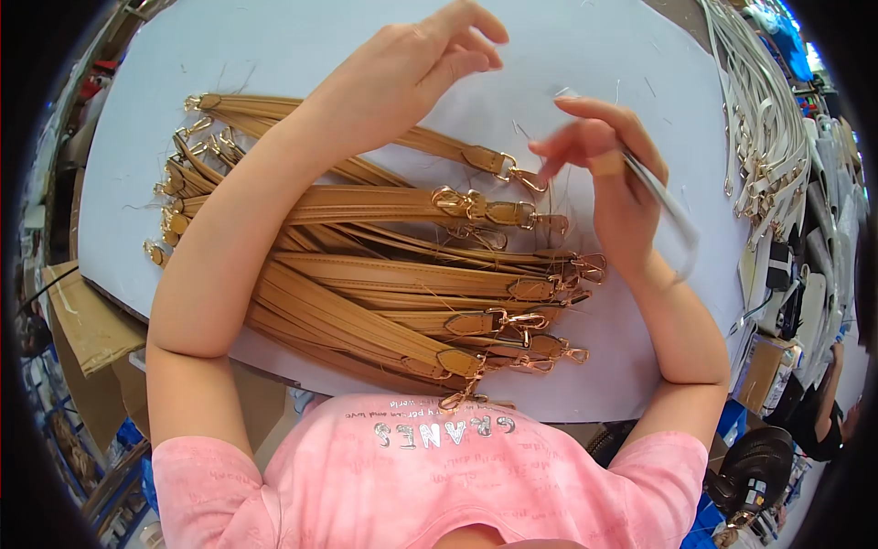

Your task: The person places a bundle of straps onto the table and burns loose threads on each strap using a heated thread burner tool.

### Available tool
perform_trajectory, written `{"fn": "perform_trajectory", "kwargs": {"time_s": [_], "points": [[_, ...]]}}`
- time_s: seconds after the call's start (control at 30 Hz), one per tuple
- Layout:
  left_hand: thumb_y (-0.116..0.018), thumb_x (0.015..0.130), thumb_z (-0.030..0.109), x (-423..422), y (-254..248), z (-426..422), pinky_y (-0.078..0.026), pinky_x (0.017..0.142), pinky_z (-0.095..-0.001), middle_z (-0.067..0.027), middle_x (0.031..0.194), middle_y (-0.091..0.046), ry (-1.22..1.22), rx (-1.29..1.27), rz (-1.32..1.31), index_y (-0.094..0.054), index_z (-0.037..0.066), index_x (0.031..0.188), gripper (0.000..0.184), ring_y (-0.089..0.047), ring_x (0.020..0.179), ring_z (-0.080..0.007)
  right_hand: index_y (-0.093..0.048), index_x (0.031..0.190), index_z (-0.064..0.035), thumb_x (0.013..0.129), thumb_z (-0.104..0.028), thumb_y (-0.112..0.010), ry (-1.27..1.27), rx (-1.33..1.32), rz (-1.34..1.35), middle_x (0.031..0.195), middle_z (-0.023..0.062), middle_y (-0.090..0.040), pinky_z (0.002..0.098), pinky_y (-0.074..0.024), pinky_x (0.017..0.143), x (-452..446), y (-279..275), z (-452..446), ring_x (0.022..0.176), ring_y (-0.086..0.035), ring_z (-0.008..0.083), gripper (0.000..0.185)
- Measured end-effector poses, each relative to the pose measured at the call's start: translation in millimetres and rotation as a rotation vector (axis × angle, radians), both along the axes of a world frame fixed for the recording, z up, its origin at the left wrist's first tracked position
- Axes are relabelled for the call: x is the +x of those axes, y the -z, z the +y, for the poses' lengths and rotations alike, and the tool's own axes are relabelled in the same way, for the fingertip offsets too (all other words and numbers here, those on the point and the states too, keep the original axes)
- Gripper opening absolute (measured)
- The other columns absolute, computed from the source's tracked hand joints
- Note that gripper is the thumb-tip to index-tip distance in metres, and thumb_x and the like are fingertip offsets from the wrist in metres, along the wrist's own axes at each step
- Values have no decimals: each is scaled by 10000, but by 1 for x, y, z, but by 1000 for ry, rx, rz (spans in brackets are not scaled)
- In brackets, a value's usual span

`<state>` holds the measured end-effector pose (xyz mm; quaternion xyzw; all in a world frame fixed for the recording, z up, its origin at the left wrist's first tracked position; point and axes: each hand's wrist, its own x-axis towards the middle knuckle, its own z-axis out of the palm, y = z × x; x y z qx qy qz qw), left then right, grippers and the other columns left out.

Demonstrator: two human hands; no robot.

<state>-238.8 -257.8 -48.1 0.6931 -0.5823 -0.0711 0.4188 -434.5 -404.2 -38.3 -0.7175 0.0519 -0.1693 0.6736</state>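
Nearest, bodyward of the loosely curled, seemingly empty left hand [430, 62], tan stitched leather-look straps [361, 206] lie on the white bench [274, 41], gold metal clasps [471, 203] already fitted; what remains is unclear. Farther out, the right hand [624, 174] grips a slim, pale, blurred tool [674, 215].

Before me, above the smooth white tabletop [229, 55], the bare left hand [412, 69] hangs loosely curled; near it, the bare right hand [626, 174] holds a slender pale object [666, 203], too blurred to name. Stitched tan straps [361, 203] with gold-coloured metal clasps [451, 198] lie heaped; flat white straps [768, 146] sit further right.
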Motion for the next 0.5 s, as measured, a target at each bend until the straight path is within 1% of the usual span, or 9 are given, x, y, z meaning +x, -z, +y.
{"fn": "perform_trajectory", "kwargs": {"time_s": [0.03,0.07,0.13,0.2,0.27,0.3,0.37,0.43,0.5], "points": [[-503,1016,218,10,4,-5,-513,711,-272,-69,884,-662,99,-187,-126,-515,58,1119,191,-637,808,-150,-549,986,-2,930,0,-597,-4,-32,-10,945,115,-671,271,-547,715,0,-3,2,812,-647,130,74],[-507,1016,206,20,8,-9,-525,738,-281,-101,940,-667,200,-374,-251,-467,81,1218,241,-659,848,-187,-546,996,-1,934,5,-591,-8,-64,-21,966,122,-671,280,-552,724,-1,-6,4,818,-648,135,77],[-511,1016,194,18,-3,-8,-536,764,-290,-133,996,-672,304,-558,-383,-418,105,1318,328,-681,889,-224,-542,1004,-6,908,35,-595,-209,-257,-184,1024,137,-663,292,-552,732,4,2,17,818,-647,160,117],[-493,1019,154,-2,-10,2,-523,727,-293,-124,985,-670,107,-184,69,-461,67,1269,266,-667,860,-211,-541,1007,-8,895,50,-597,-308,-352,-263,1052,144,-660,299,-552,736,6,6,25,818,-647,173,138],[-484,1021,134,-12,-13,1,-516,708,-294,-120,979,-669,9,6,293,-482,48,1244,240,-659,846,-205,-538,1003,-23,859,71,-611,-289,-545,-310,1064,147,-657,306,-548,727,11,10,25,822,-646,196,187],[-502,1009,143,-14,-10,-1,-509,704,-288,-92,929,-663,-24,7,270,-505,49,1189,203,-643,818,-181,-537,1000,-31,841,82,-618,-280,-643,-334,1069,148,-656,310,-545,723,12,10,25,824,-645,207,211],[-539,986,160,-17,-8,-4,-496,696,-277,-36,829,-653,-91,12,219,-550,50,1078,143,-609,764,-135,-535,996,-34,835,86,-620,-271,-660,-294,1063,147,-655,311,-542,716,6,9,18,826,-647,213,218],[-558,969,137,-15,-15,0,-497,697,-282,-34,828,-651,-70,31,197,-555,52,1066,130,-607,764,-140,-531,986,-41,821,94,-623,-256,-697,-213,1051,147,-652,313,-536,703,2,6,8,829,-650,226,232],[-594,933,92,-15,-24,7,-501,700,-291,-30,826,-649,-35,68,173,-566,55,1043,120,-604,766,-150,-528,984,-39,819,92,-623,-241,-715,-225,1041,142,-651,313,-534,701,2,9,1,818,-650,226,231]]}}
